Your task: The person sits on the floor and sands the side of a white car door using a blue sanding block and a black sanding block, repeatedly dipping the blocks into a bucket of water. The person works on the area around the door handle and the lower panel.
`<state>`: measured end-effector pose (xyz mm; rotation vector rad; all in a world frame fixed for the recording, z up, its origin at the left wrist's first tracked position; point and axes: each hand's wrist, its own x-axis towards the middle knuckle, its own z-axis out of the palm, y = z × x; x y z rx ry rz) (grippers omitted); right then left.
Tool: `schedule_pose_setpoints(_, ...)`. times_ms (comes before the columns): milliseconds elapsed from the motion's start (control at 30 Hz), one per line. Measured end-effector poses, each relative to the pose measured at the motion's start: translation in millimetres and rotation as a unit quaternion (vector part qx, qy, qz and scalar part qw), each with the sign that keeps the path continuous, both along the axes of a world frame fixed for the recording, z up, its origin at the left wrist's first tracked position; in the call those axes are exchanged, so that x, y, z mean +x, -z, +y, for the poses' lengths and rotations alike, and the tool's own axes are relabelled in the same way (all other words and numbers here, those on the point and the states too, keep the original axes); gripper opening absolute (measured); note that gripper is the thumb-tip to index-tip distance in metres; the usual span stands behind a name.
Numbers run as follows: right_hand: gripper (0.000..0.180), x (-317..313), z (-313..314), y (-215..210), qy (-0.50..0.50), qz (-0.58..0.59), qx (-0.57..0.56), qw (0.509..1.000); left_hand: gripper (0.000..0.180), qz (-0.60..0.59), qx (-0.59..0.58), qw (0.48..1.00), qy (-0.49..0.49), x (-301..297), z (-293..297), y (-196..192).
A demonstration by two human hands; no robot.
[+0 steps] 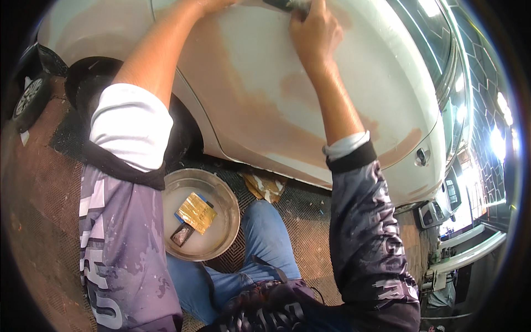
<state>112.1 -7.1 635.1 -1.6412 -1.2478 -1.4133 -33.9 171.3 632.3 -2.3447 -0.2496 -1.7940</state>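
At the top edge, my right hand [317,34] is closed around a dark sanding block [282,4], which lies against the pale car body panel [260,44]. Tan-brown patches with blurred borders show on this panel. My left hand [217,4] reaches to the same panel, left of the block. Its fingers are cut off by the picture's edge, so their pose is hidden. Below my left arm, a round basin [235,221] holds cloudy liquid. A gold sheet of sandpaper [197,213] and a dark block [182,234] rest in it, with something blue under the sheet.
A door handle [422,157] sticks out at the panel's right. The black wheel arch [185,130] is behind my left arm. Crumpled brown paper [264,185] lies on the textured floor mat [307,221]. Another car [437,213] stands farther right, near pale long parts [470,252].
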Motion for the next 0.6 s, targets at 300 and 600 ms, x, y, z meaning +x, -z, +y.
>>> schedule_pose_setpoints(300, 0.016, 1, -6, 7, -0.028, 0.026, -0.005, 0.999, 0.045, 0.001, -0.008, 1.000, 0.005, 0, 0, -1)
schedule_pose_setpoints(600, 0.013, 2, 1, -9, -0.024, -0.043, -0.042, 0.998, 0.045, -0.001, -0.002, 1.000, 0.006, -1, 4, 3)
